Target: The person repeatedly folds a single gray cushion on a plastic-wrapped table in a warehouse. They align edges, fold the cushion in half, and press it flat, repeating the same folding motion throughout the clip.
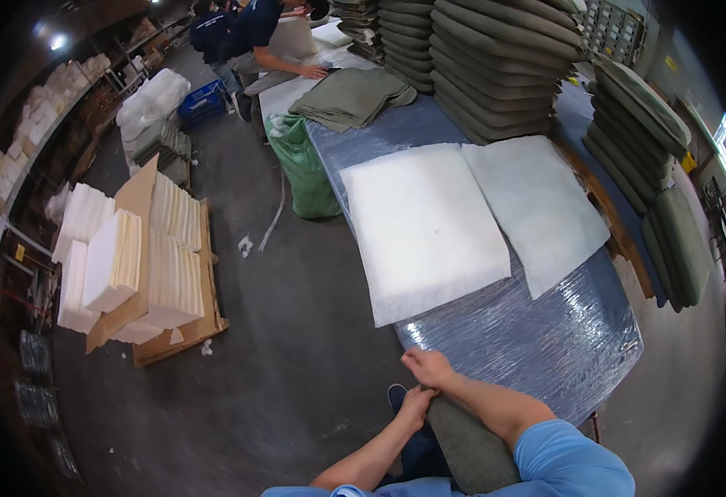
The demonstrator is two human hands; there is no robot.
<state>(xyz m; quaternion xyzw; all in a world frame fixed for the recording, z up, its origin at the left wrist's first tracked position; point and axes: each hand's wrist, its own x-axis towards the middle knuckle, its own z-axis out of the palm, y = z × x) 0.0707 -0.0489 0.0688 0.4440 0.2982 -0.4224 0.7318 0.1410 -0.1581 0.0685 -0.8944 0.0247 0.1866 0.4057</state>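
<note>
Left hand (413, 407) and right hand (427, 367), grips closed, hold the olive-green fabric cushion (462, 447) below the plastic-wrapped blue tabletop's (537, 340) near edge. It appears soft, light, compressible; grasp its end edge. White batting sheet (421, 228) lies mid-tabletop.

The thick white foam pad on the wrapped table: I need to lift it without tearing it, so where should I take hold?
Take the foam pad by its near edge, which overhangs the blue wrapped table on the aisle side. Coming from there, fingers can probably slide under the free corner. The far side abuts the thinner white sheet, so it looks harder to reach.
</note>
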